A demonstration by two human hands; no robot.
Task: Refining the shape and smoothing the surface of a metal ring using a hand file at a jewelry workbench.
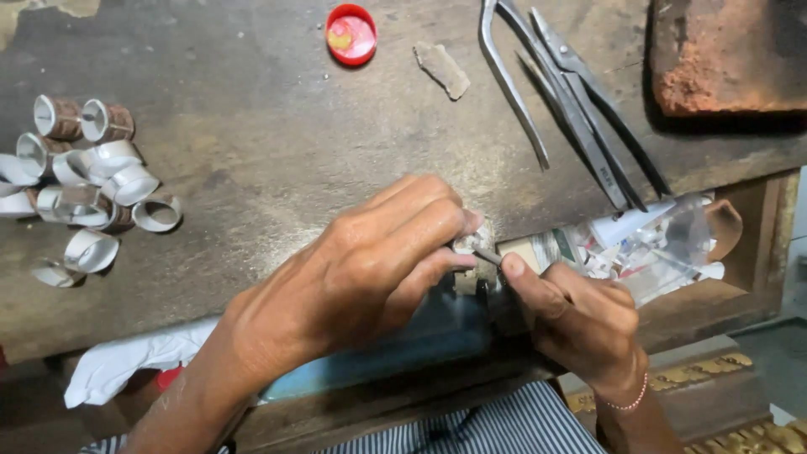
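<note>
On the worn wooden bench [252,126], the left hand [361,269] curls knuckles-up, fingertips pinched shut on a small silver piece [465,245] at the bench's front edge. The right hand [580,324], wrist low, clamps a thin metal tool [487,255] against it. That piece looks barely gripped; a slip of the tool could flick it into the open drawer [756,244] or nick a fingertip.
</note>
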